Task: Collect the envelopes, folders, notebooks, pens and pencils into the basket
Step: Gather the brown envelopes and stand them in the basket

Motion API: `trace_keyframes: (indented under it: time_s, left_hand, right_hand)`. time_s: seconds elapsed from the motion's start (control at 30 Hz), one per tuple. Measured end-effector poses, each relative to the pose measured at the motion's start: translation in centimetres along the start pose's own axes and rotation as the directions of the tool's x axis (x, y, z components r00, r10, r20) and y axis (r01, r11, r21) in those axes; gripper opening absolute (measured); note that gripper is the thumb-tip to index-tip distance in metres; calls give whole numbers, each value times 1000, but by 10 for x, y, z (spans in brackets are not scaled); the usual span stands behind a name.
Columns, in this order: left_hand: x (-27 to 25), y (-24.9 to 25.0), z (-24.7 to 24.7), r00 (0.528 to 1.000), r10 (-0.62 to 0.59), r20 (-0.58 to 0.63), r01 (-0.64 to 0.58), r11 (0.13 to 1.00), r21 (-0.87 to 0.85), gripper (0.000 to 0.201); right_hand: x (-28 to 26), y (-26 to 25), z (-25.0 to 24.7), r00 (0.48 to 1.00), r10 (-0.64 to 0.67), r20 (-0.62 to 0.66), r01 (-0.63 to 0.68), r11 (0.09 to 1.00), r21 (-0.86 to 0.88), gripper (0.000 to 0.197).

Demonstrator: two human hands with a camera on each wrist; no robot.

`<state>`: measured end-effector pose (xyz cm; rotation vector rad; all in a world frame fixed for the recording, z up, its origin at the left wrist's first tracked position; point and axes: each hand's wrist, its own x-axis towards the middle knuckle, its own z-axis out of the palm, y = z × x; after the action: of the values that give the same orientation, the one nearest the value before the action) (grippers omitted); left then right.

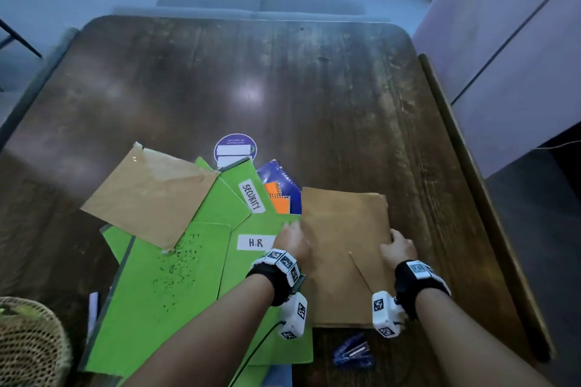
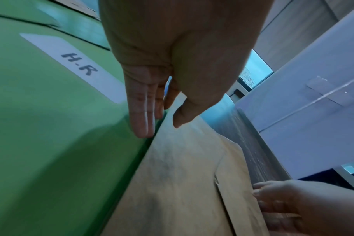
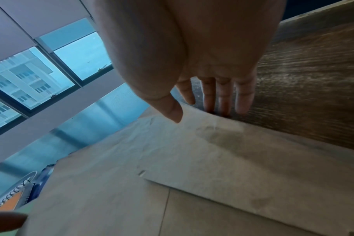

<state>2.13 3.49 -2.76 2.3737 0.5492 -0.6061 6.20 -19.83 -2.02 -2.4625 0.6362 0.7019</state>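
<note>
A large brown envelope [image 1: 342,248] lies flat on the table, its left edge over the green folder labelled H.R [image 1: 251,264]. My left hand [image 1: 292,237] is at the envelope's left edge, fingers [image 2: 141,121] straight along the folder and thumb over the envelope [image 2: 182,175]. My right hand [image 1: 396,243] is at the right edge: straight fingertips [image 3: 241,105] tuck down beside the paper [image 3: 172,175], thumb above it. More green folders, one marked SECURITY [image 1: 250,196], a second brown envelope [image 1: 147,195] and blue and orange spiral notebooks [image 1: 279,188] are piled to the left. The woven basket [image 1: 28,342] sits at bottom left.
A blue stapler [image 1: 353,355] lies near the front edge below the envelope. A round purple sticker [image 1: 235,148] sits behind the pile. The dark wooden table [image 1: 283,88] stretches beyond. A pale cabinet [image 1: 518,56] stands close to the table's right side.
</note>
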Motion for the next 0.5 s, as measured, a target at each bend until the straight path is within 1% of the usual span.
trace_keyframes:
  time_s: [0.13, 0.37, 0.43, 0.5]
  left_hand:
    - [1, 8, 7, 1000, -3, 15, 3, 999, 46, 33]
    - [2, 11, 1, 998, 1, 66, -5, 998, 56, 23]
    - [2, 6, -8, 998, 17, 62, -20, 999, 39, 25]
    - [2, -2, -21, 999, 37, 32, -37, 999, 1, 32]
  right_hand:
    - [0, -1, 10, 998, 55, -2, -55, 995, -80, 49]
    - [3, -5, 10, 997, 80, -1, -80, 990, -112, 51]
    - [-2, -11, 11, 996, 91, -20, -92, 989, -115, 53]
    - [-11, -23, 15, 995, 60, -77, -71, 987, -147, 54]
